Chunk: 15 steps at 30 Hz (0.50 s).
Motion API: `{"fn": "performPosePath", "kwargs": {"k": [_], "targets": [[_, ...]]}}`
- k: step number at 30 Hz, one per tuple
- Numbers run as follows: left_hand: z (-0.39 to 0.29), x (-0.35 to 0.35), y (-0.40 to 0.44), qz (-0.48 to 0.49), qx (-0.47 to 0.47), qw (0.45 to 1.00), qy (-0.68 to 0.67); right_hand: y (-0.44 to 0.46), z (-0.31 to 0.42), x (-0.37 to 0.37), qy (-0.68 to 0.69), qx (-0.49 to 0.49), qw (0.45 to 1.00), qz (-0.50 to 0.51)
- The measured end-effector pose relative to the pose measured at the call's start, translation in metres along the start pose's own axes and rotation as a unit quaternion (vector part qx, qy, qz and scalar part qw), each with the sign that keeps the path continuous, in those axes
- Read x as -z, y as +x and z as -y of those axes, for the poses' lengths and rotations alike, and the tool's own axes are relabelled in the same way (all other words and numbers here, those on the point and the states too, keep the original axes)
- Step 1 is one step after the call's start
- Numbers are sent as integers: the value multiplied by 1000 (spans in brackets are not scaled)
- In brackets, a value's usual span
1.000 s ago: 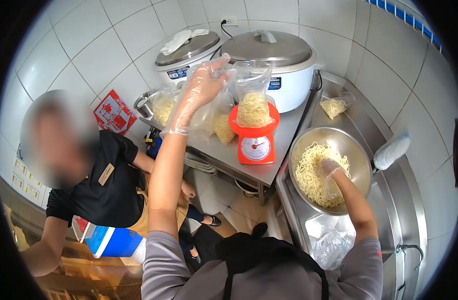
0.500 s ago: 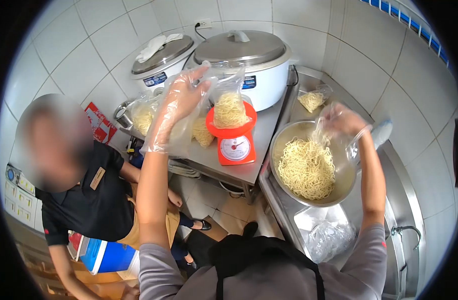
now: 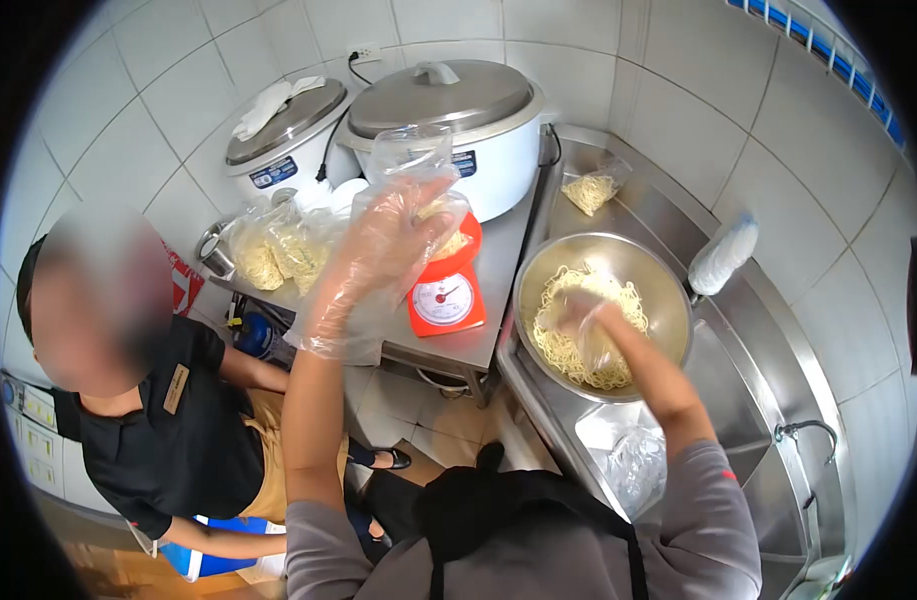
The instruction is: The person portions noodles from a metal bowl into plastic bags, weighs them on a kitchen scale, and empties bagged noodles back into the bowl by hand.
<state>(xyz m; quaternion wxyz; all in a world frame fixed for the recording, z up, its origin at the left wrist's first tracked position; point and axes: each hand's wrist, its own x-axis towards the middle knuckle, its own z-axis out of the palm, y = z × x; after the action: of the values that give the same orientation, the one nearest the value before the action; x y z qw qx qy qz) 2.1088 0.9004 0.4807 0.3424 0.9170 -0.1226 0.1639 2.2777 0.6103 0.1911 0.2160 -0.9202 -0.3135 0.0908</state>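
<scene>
My left hand (image 3: 394, 235), in a clear plastic glove, is raised in front of the bag of noodles (image 3: 444, 215) on the red scale (image 3: 445, 300), partly hiding it. Its fingers are apart, and whether they touch the bag is unclear. My right hand (image 3: 587, 318), also gloved and blurred, is down in the noodles (image 3: 614, 370) inside the steel bowl (image 3: 674, 345); its fingertips are hidden. Bagged noodles (image 3: 264, 258) lie left of my left hand, and one small bag of noodles (image 3: 589, 190) rests behind the bowl.
Two large cookers (image 3: 514, 150) stand behind the scale. A co-worker in a black shirt (image 3: 199, 430) is at the left. Crumpled clear plastic bags (image 3: 634, 465) lie in front of the bowl. A plastic-wrapped object (image 3: 724, 255) and a faucet (image 3: 809, 430) are at the right.
My right hand rose above the bowl, then went back down into the noodles. My left hand has moved in front of the bag on the scale. The whole view has shifted.
</scene>
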Motion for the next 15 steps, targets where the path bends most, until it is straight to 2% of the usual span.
{"fn": "performPosePath", "kwargs": {"k": [1,2,5,6,7,9,11,13,15], "targets": [[0,4,-2,7,-2,998,57,-12,26,-8,-139,5,983,120],[3,8,-5,5,6,998,61,-19,35,-17,-172,-14,979,108],[11,18,-14,4,52,997,51,-2,0,-16,21,42,999,14],[7,21,-15,5,80,996,31,2,0,0,5,52,999,3],[4,23,-15,5,105,994,10,5,6,33,-14,61,998,-11],[7,23,-17,4,87,996,22,2,35,100,-128,116,984,-51],[11,20,-17,10,78,997,18,-7,77,172,33,30,999,5],[16,15,-14,24,79,997,2,-6,88,216,31,21,997,-67],[16,12,-11,40,66,997,-16,-35,156,273,80,-43,993,-72]]}}
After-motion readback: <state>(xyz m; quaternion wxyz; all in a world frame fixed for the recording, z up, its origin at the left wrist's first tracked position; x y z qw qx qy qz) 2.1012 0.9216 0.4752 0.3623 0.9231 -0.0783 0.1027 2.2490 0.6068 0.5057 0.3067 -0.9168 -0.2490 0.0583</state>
